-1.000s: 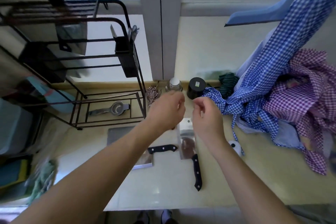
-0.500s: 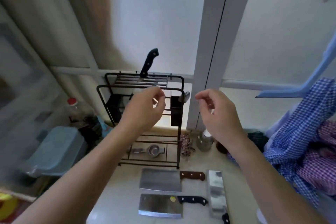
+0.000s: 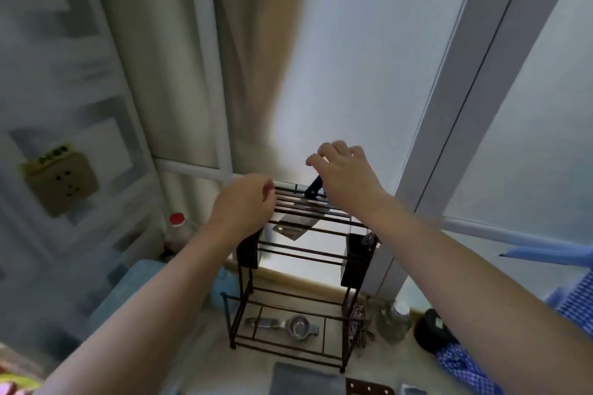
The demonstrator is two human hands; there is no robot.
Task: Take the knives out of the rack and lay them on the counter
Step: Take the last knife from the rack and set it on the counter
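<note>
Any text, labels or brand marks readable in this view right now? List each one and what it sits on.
Nothing can be read.
Yellow sticker above the wall socket: dark characters, too blurred.
Cleaver blade in the rack: small marks near one corner, too small.
Dark jar on the counter: pale label, illegible.

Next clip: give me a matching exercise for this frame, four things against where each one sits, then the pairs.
Things:
1. knife
2. strainer
3. right hand
4. red-capped bottle

Places:
A. on the bottom shelf of the rack
B. left of the rack, by the wall
C. hanging through the rack's top slots
D. above the knife's black handle

Pairs: 1-C, 2-A, 3-D, 4-B
</note>
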